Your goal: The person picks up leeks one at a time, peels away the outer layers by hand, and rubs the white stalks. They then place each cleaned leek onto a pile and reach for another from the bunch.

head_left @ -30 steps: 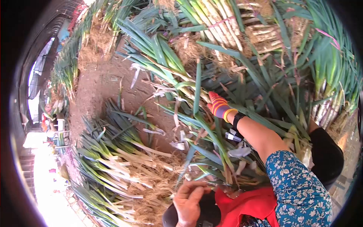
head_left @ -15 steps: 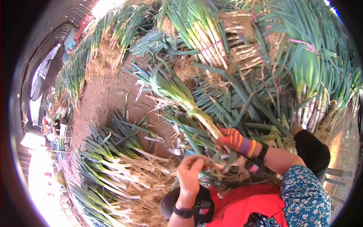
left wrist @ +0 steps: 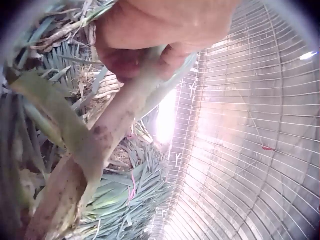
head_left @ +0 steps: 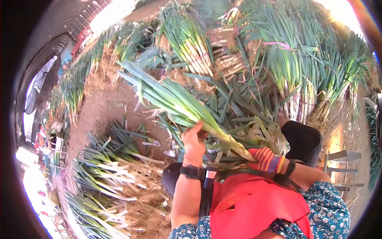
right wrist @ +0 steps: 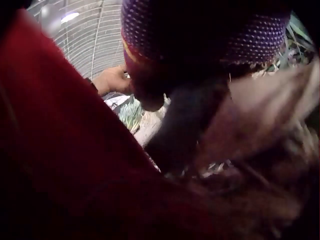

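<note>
8 o'clock: loose leeks (head_left: 109,163), roots together | centre: left hand (head_left: 193,144), fingers curled round held leek (head_left: 227,137), leaves towards 10 | right of centre: gloved right hand (head_left: 266,160) closed round its pale end, two grips probably steadying its length | 2 o'clock: bundle (head_left: 284,63), pink tie (head_left: 280,45) apparently keeping it together

Brown earth floor (head_left: 105,101), littered with scraps; sunlit patch (head_left: 337,133) at right, beside metal stand (head_left: 345,156) with flat bars. Dark ribbed roof (head_left: 49,30) curving at upper left, bright opening (head_left: 39,89) below. White glare (head_left: 38,195) at lower left, more at top right. Left wrist view: pale curved roof with grid of thin lines, small bright light (left wrist: 307,55)
</note>
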Action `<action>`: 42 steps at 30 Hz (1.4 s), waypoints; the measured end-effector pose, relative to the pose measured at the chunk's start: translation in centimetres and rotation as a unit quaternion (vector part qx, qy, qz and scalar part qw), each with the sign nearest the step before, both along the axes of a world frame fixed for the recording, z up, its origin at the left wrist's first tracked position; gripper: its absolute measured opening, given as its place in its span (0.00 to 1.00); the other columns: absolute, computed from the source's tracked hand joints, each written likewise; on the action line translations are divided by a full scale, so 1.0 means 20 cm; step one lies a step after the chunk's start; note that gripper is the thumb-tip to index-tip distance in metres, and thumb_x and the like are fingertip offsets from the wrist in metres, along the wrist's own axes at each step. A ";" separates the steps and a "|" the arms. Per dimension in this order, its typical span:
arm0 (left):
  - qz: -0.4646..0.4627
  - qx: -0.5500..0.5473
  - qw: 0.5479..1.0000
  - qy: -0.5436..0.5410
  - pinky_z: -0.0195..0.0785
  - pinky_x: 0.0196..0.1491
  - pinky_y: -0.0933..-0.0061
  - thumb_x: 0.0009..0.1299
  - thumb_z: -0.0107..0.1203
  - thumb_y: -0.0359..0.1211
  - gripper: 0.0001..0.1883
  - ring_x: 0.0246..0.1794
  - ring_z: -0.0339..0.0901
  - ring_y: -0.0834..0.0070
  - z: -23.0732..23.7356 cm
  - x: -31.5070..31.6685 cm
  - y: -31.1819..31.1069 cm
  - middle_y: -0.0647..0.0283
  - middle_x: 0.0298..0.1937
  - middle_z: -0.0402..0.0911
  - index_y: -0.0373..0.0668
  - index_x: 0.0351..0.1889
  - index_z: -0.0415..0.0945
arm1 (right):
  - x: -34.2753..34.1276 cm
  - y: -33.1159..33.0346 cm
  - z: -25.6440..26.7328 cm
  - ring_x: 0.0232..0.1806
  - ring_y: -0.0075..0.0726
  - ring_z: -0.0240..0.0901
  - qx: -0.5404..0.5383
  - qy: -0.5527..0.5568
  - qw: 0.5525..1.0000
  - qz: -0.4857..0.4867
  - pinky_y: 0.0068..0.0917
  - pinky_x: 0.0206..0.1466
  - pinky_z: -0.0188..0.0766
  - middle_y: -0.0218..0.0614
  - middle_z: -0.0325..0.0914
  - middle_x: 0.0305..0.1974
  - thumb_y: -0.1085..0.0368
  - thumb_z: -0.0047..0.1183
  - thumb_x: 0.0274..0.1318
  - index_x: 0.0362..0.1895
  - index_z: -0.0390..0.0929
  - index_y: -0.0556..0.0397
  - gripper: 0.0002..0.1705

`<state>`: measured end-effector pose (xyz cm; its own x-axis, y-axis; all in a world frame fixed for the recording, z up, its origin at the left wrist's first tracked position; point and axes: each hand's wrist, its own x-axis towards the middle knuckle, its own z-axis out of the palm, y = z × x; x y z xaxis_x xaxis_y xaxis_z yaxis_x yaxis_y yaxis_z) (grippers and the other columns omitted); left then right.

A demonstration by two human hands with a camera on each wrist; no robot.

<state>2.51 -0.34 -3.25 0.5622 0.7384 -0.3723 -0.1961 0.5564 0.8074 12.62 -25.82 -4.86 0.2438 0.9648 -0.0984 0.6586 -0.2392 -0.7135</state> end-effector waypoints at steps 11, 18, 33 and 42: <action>0.004 0.105 0.991 -0.083 0.71 0.40 0.68 0.56 0.59 0.26 0.17 0.38 0.77 0.67 0.14 -0.12 -0.05 0.59 0.40 0.78 0.35 0.44 0.73 | -0.08 0.64 0.26 0.34 0.33 0.75 0.241 0.025 0.965 -0.102 0.29 0.36 0.69 0.37 0.78 0.34 0.65 0.67 0.38 0.40 0.75 0.58 0.22; 0.089 0.135 0.977 -0.138 0.68 0.34 0.72 0.59 0.57 0.30 0.14 0.35 0.75 0.72 0.09 -0.26 0.11 0.63 0.37 0.77 0.36 0.43 0.74 | 0.00 0.27 0.34 0.28 0.21 0.71 0.046 0.401 0.912 -0.076 0.21 0.31 0.65 0.29 0.76 0.27 0.66 0.65 0.39 0.37 0.77 0.57 0.18; 0.062 0.130 0.980 -0.136 0.68 0.40 0.64 0.60 0.61 0.29 0.17 0.38 0.75 0.69 0.11 -0.33 0.05 0.63 0.40 0.77 0.37 0.46 0.73 | 0.15 0.17 0.09 0.40 0.51 0.74 0.198 -0.277 0.939 0.038 0.37 0.41 0.70 0.47 0.76 0.43 0.50 0.61 0.41 0.50 0.70 0.56 0.34; 0.103 0.060 0.979 -0.164 0.68 0.29 0.77 0.59 0.61 0.28 0.16 0.32 0.76 0.76 0.13 -0.18 0.03 0.61 0.37 0.79 0.36 0.44 0.74 | -0.15 0.26 -0.11 0.27 0.28 0.70 0.065 0.242 0.934 -0.254 0.29 0.32 0.68 0.39 0.77 0.25 0.57 0.69 0.37 0.37 0.79 0.56 0.22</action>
<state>-1.09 0.26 -0.66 0.4715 0.8762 -0.1002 -0.5536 0.3825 0.7398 9.52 -20.52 -6.99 0.6308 0.7483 -0.2052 0.0769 -0.3235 -0.9431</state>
